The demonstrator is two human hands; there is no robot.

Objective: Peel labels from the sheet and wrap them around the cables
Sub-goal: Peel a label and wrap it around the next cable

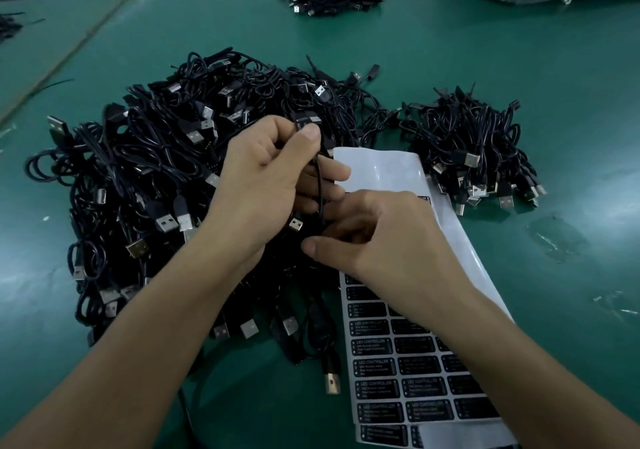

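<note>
Green tabletop [485, 68]: your left hand [273, 178] and right hand [384, 237] pinch one thin black USB cable [320, 187]; white label sheet [391, 171] at five o'clock looks half stripped.

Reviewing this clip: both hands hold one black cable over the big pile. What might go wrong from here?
1. The cable, pinched by the left hand and right hand, hangs just above the large pile, so it may snag there.
2. The right forearm passes over the label sheet and could drag it or scuff labels.
3. The fingers hide the wrap spot, so a crooked label might go unseen.
</note>
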